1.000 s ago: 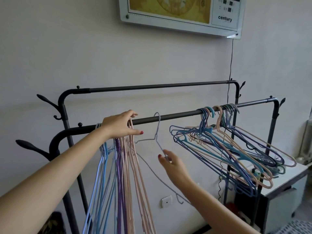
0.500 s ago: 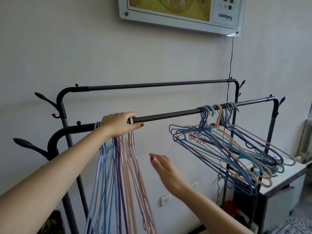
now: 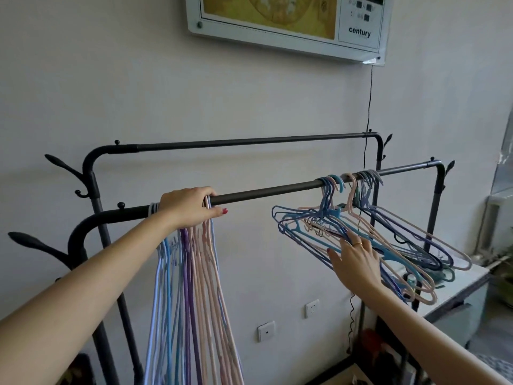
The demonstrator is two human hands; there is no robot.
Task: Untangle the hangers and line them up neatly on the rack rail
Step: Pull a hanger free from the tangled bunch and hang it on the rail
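A dark metal rack has a front rail [image 3: 266, 191] and a higher back rail [image 3: 249, 140]. At the left of the front rail hangs a tight row of straightened hangers [image 3: 191, 287] in white, blue, purple and pink. My left hand [image 3: 191, 207] rests over their hooks on the rail, fingers curled round the hooks. Further right a tangled bunch of hangers [image 3: 369, 234] in blue, pink and purple hangs crooked from the same rail. My right hand [image 3: 354, 255] reaches into the near side of that bunch, fingers spread and touching the blue and pink bars.
A framed wall panel [image 3: 288, 20] hangs above, with a black cord [image 3: 368, 101] running down behind the rack. A white cabinet [image 3: 455, 290] stands at the right under the tangled bunch. Wall sockets [image 3: 266, 330] sit low on the wall. Rack side hooks [image 3: 63, 165] jut out at the left.
The single grey hanger has joined the neat row under my left hand. My right hand let it go and moved right to the tangled bunch.
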